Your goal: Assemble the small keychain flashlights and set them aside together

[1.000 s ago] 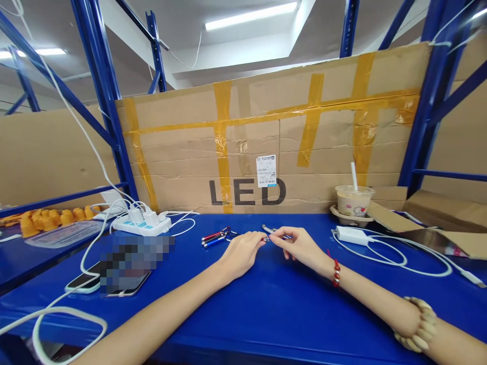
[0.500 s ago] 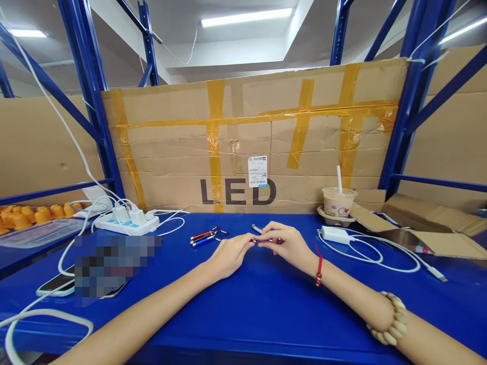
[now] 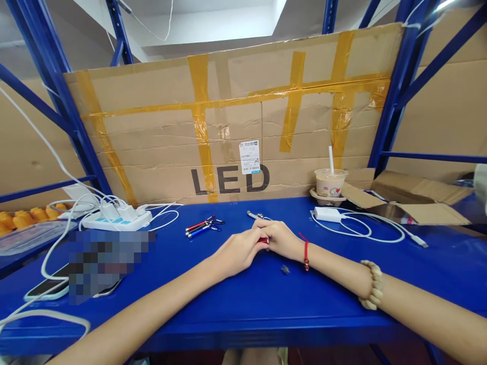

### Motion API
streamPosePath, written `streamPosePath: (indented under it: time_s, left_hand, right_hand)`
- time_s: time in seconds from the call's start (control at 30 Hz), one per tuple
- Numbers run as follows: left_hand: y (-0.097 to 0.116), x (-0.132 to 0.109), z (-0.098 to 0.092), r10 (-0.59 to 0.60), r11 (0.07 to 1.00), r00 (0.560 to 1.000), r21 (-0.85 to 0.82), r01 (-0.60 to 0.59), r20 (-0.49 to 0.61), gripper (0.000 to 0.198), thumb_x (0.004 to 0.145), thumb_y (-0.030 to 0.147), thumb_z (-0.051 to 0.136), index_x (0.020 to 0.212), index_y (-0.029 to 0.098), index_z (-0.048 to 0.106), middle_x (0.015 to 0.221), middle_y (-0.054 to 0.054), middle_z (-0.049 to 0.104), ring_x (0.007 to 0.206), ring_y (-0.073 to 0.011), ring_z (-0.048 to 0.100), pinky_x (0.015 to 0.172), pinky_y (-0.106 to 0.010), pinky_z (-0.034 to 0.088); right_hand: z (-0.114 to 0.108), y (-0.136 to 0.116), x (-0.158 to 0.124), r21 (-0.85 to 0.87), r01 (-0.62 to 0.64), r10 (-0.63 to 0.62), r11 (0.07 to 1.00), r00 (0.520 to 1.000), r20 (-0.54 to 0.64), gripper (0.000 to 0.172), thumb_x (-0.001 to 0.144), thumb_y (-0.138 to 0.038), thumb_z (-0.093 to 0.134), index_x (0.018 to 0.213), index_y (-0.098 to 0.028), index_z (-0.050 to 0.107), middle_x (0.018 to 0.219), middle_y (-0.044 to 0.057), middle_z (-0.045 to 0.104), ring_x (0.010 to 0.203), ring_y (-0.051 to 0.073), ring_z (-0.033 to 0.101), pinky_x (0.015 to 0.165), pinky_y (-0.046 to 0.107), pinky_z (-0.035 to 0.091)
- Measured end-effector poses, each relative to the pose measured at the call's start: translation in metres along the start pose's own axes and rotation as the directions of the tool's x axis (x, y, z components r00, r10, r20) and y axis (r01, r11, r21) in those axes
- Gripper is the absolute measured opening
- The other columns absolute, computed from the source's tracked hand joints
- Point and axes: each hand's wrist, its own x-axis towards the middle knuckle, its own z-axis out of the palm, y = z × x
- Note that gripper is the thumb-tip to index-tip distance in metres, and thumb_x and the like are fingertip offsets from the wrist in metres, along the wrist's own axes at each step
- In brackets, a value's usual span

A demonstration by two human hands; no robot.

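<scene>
From here: red tube (image 3: 263, 240) sits between both hands over the blue table (image 3: 236, 309), left hand (image 3: 236, 252) pinched on it, right hand's (image 3: 283, 241) grip hidden, so brace it steady and mind the small dark piece (image 3: 285, 269) nearby.
</scene>
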Motion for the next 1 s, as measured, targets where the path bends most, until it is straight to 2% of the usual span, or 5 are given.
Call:
streamPosePath:
  time_s: [0.13,0.3,0.43,0.73,1.0]
  left_hand:
    - [-0.005,0.005,0.004,-0.158,0.987,0.986,-0.048,0.155,-0.062,0.018,0.091,0.028,0.028,0.092,0.018,0.044,0.090,-0.004,0.059,0.082,-0.0155,0.057,0.070,-0.026,0.043]
    - [-0.014,0.006,0.002,-0.249,0.968,0.964,-0.066,0.243,-0.094,0.019,0.091,0.029,0.027,0.094,0.019,0.043,0.086,-0.002,0.058,0.078,-0.0148,0.056,0.067,-0.025,0.041]
    - [-0.014,0.006,0.002,-0.268,0.962,0.960,-0.075,0.262,-0.084,0.016,0.090,0.031,0.028,0.096,0.020,0.039,0.078,0.000,0.055,0.072,-0.0141,0.055,0.067,-0.025,0.040]
    - [-0.022,0.008,0.006,-0.254,0.967,0.958,-0.051,0.249,-0.136,0.016,0.087,0.034,0.037,0.097,0.020,0.038,0.078,0.001,0.054,0.071,-0.0140,0.054,0.067,-0.025,0.039]
    - [-0.024,0.009,0.008,-0.158,0.979,0.973,0.100,0.177,-0.171,0.019,0.088,0.031,0.036,0.096,0.020,0.050,0.090,-0.001,0.053,0.082,-0.0136,0.052,0.076,-0.025,0.040]
  right_hand:
    - [0.006,-0.002,0.006,-0.100,-0.217,0.218,0.971,0.976,0.002,0.009,0.077,-0.022,0.056,0.071,-0.017,0.060,0.076,0.001,0.059,0.065,0.011,0.052,0.054,0.021,0.032]
    - [0.009,0.007,0.009,-0.138,-0.342,0.347,0.930,0.938,0.018,0.016,0.080,-0.031,0.053,0.081,-0.021,0.065,0.072,0.001,0.061,0.061,0.011,0.051,0.052,0.022,0.029]
    - [0.008,0.016,0.006,-0.061,-0.321,0.325,0.945,0.943,0.076,0.019,0.080,-0.033,0.051,0.087,-0.023,0.066,0.082,0.000,0.064,0.063,0.011,0.051,0.055,0.021,0.031]
    - [-0.002,0.025,0.005,0.181,-0.318,0.272,0.931,0.932,0.240,0.032,0.084,-0.038,0.044,0.085,-0.013,0.064,0.073,0.001,0.062,0.052,0.006,0.050,0.058,0.020,0.037]
    - [-0.004,0.030,0.000,0.242,-0.327,0.276,0.914,0.936,0.220,0.037,0.084,-0.040,0.044,0.090,-0.011,0.064,0.075,0.003,0.061,0.052,0.005,0.049,0.059,0.021,0.040]
